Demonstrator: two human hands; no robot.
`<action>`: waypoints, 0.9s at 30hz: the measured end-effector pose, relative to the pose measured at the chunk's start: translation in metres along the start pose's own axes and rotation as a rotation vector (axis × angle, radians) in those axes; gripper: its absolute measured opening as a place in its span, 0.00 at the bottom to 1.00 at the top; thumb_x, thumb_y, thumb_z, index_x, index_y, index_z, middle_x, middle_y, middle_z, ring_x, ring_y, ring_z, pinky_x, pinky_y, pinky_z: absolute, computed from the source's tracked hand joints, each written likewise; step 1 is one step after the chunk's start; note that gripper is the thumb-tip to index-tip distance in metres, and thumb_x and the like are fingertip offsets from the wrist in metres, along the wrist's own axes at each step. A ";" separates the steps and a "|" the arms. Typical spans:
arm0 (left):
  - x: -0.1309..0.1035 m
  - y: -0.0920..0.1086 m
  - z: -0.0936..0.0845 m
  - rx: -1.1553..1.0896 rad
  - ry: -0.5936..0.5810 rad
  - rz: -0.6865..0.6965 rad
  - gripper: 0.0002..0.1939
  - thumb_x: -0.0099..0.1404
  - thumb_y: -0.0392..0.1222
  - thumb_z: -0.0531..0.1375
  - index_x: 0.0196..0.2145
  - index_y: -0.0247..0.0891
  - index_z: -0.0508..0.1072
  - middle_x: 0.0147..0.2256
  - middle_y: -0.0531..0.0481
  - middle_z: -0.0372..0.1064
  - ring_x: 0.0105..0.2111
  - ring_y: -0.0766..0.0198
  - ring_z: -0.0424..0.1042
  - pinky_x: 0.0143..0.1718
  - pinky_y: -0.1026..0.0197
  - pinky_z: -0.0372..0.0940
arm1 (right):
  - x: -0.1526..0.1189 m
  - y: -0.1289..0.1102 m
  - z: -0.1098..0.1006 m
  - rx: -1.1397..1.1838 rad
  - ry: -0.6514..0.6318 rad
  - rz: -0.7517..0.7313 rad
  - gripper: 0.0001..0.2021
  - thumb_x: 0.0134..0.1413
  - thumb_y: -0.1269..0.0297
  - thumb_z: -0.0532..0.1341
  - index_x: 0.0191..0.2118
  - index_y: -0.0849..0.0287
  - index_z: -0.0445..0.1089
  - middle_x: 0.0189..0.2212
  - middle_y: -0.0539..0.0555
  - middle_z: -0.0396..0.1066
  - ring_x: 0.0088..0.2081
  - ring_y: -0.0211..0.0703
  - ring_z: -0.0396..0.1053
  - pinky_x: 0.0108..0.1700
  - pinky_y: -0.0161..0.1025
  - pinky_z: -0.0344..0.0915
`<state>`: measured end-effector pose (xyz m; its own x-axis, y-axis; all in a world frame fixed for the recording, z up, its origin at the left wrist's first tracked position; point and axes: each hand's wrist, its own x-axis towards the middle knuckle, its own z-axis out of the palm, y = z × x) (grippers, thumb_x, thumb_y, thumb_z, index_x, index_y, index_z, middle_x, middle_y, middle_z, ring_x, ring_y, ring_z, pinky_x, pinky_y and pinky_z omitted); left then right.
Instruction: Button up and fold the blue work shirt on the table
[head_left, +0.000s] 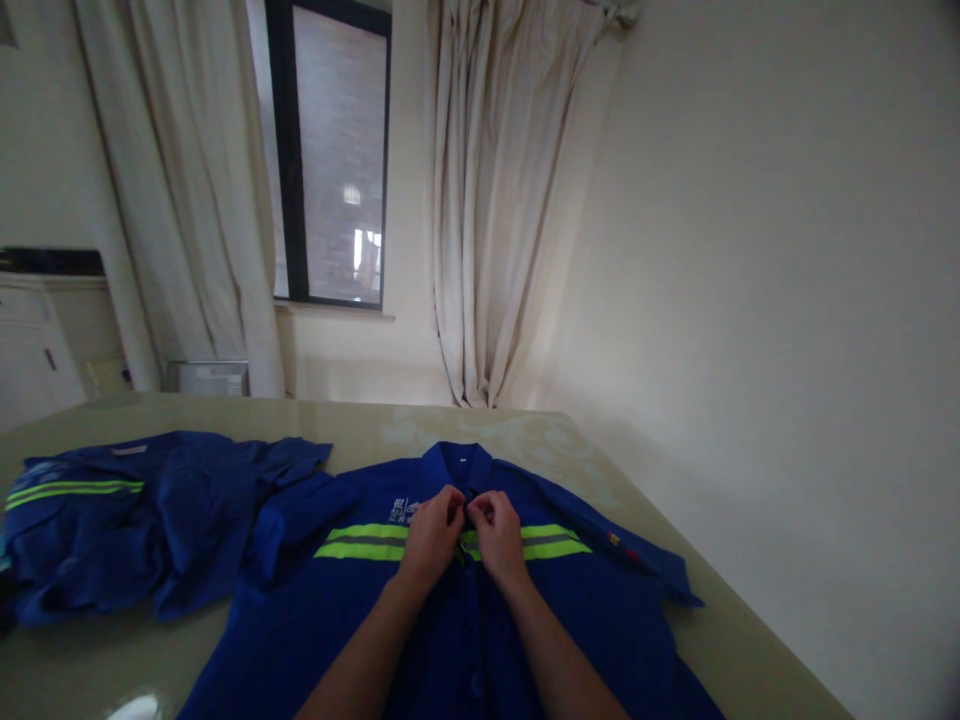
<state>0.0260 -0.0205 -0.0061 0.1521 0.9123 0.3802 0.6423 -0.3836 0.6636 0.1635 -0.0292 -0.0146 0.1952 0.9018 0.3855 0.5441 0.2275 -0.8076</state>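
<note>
A blue work jacket (592,600) lies front side up on the table, its collar at the far end. Yellow-green reflective bands cross its chest, and white lettering sits above the left one. Both hands meet at the front opening, just below the collar. My left hand (436,530) is closed in a pinch on the left front edge. My right hand (496,530) pinches the other edge close beside it. The fingertips almost touch; any button between them is too small to make out.
A second blue garment (202,520) with a reflective band lies crumpled to the left, against the jacket's sleeve. The pale table (517,425) runs along a bare wall (787,300) on the right. Curtains (495,200) and a window (341,150) stand beyond the far edge.
</note>
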 end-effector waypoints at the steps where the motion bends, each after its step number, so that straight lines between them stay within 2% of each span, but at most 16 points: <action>1: -0.001 0.003 -0.001 0.040 0.001 0.012 0.08 0.69 0.33 0.55 0.41 0.42 0.73 0.36 0.51 0.78 0.38 0.59 0.77 0.40 0.61 0.65 | 0.001 0.003 0.001 0.016 -0.002 0.023 0.05 0.55 0.66 0.60 0.33 0.57 0.73 0.34 0.56 0.75 0.37 0.47 0.73 0.42 0.39 0.67; 5: -0.006 0.012 -0.005 0.186 -0.014 0.083 0.09 0.71 0.33 0.55 0.43 0.43 0.73 0.39 0.50 0.75 0.43 0.58 0.73 0.44 0.60 0.63 | 0.008 0.012 0.002 0.047 -0.039 0.085 0.08 0.55 0.62 0.60 0.31 0.58 0.75 0.29 0.55 0.77 0.33 0.48 0.74 0.37 0.39 0.68; 10: -0.006 0.009 -0.006 0.330 -0.037 0.114 0.09 0.73 0.35 0.55 0.42 0.44 0.74 0.41 0.51 0.74 0.45 0.58 0.71 0.45 0.61 0.62 | 0.011 0.015 0.001 0.064 -0.100 0.094 0.12 0.55 0.59 0.59 0.28 0.57 0.76 0.25 0.53 0.77 0.30 0.49 0.75 0.33 0.39 0.68; 11: -0.006 0.009 -0.006 0.353 -0.037 0.104 0.09 0.73 0.36 0.55 0.41 0.44 0.75 0.41 0.51 0.74 0.45 0.58 0.72 0.44 0.61 0.63 | 0.010 0.014 0.000 0.063 -0.100 0.087 0.13 0.56 0.58 0.58 0.29 0.58 0.76 0.27 0.54 0.78 0.30 0.49 0.75 0.33 0.40 0.68; 13: -0.005 0.007 -0.004 0.396 -0.031 0.072 0.12 0.75 0.38 0.52 0.39 0.41 0.75 0.39 0.48 0.75 0.43 0.57 0.73 0.44 0.59 0.63 | 0.007 0.011 -0.001 0.051 -0.077 0.054 0.14 0.58 0.59 0.56 0.39 0.59 0.78 0.33 0.56 0.79 0.32 0.49 0.76 0.35 0.41 0.70; 16: -0.006 0.007 -0.002 0.444 -0.026 0.045 0.15 0.75 0.37 0.50 0.38 0.39 0.75 0.39 0.45 0.75 0.44 0.54 0.73 0.46 0.55 0.63 | 0.001 0.004 -0.001 -0.009 -0.075 -0.043 0.19 0.61 0.62 0.55 0.54 0.58 0.73 0.39 0.56 0.79 0.37 0.48 0.77 0.43 0.42 0.71; 19: -0.005 0.005 -0.003 0.463 -0.035 0.037 0.13 0.72 0.32 0.52 0.42 0.39 0.75 0.44 0.45 0.75 0.48 0.53 0.71 0.49 0.54 0.62 | -0.003 -0.003 -0.002 -0.096 -0.134 -0.184 0.19 0.62 0.67 0.53 0.54 0.56 0.74 0.44 0.56 0.78 0.46 0.47 0.75 0.53 0.42 0.68; 22: -0.001 0.001 -0.006 0.468 -0.035 -0.012 0.15 0.72 0.31 0.49 0.45 0.37 0.74 0.45 0.43 0.75 0.48 0.54 0.72 0.50 0.54 0.62 | -0.005 -0.010 -0.002 -0.219 -0.232 -0.275 0.21 0.59 0.73 0.53 0.53 0.55 0.75 0.47 0.55 0.78 0.51 0.47 0.72 0.56 0.41 0.64; 25: 0.004 -0.001 -0.011 0.476 -0.061 -0.032 0.20 0.73 0.31 0.44 0.53 0.34 0.72 0.50 0.39 0.74 0.51 0.54 0.72 0.54 0.54 0.62 | -0.005 -0.016 0.000 -0.361 -0.328 -0.308 0.23 0.61 0.73 0.53 0.58 0.54 0.72 0.55 0.54 0.75 0.57 0.47 0.69 0.60 0.42 0.61; 27: 0.001 0.001 -0.016 0.486 -0.127 0.005 0.21 0.73 0.31 0.45 0.56 0.34 0.71 0.55 0.38 0.72 0.54 0.53 0.71 0.57 0.53 0.61 | -0.004 -0.019 0.002 -0.457 -0.317 -0.265 0.22 0.64 0.70 0.51 0.60 0.53 0.71 0.61 0.54 0.70 0.62 0.45 0.64 0.63 0.42 0.57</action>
<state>0.0148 -0.0225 0.0052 0.2275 0.9323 0.2811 0.9122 -0.3051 0.2736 0.1507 -0.0364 -0.0023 -0.2085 0.9174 0.3389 0.8495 0.3417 -0.4021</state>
